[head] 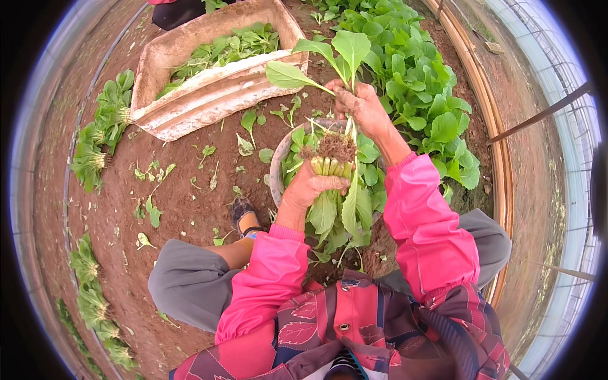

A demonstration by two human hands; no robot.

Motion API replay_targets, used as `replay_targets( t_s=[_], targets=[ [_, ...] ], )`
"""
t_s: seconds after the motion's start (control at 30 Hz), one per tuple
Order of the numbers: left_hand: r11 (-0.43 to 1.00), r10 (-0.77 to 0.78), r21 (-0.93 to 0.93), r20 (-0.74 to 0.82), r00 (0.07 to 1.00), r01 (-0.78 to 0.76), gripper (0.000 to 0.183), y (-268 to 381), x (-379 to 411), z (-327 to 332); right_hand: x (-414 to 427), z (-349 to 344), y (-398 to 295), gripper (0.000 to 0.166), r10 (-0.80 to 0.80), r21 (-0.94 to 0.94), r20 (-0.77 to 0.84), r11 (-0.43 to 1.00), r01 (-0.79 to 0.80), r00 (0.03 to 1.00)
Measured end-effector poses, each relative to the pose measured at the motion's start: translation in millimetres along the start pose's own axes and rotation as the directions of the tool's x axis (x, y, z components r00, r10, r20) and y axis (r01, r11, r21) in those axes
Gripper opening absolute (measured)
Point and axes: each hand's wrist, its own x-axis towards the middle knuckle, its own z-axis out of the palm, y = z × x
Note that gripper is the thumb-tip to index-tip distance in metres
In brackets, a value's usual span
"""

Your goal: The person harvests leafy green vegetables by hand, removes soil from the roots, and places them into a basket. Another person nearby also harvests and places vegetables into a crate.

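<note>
My left hand (311,186) is closed around a bunch of leafy green seedlings (334,166). Their pale stems and soil-caked roots point away from me, and the leaves hang down toward my lap. Just beyond it, my right hand (362,107) grips a few loose leafy greens (350,52) by their stalks, with broad leaves fanned out above the fingers. A long pale stalk runs from below the right hand past the roots. Beneath both hands is a round basin (276,176) holding more greens, partly hidden by the bunch.
A dirty white foam box (223,95) with greens inside stands at the upper left. Tied bunches (90,159) lie along the left by a thin hose (66,209). Growing greens (427,104) and wooden boards (498,156) line the right. Part of another person (178,12) shows at the top.
</note>
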Motion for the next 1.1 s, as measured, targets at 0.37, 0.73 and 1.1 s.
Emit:
replay_targets(
  t_s=[0.37,0.73,1.1],
  targets=[
    [0.997,-0.007,0.071,-0.015,1.000,0.008,0.033,5.3,-0.5,-0.5,2.2,-0.6,-0.4,0.022,-0.090,-0.093,-0.066,0.992,0.084,0.994],
    [0.995,-0.050,0.086,0.021,0.999,0.048,0.038,-13.0,0.9,-7.1,36.6,-41.4,-37.4,0.024,-0.204,-0.311,-0.025,0.932,0.186,0.979],
    [0.999,0.033,0.027,-0.136,0.990,-0.030,0.041,-22.4,8.2,-16.9,-61.0,-18.2,89.8,0.046,0.190,0.133,-0.042,0.974,-0.183,0.981]
  ],
)
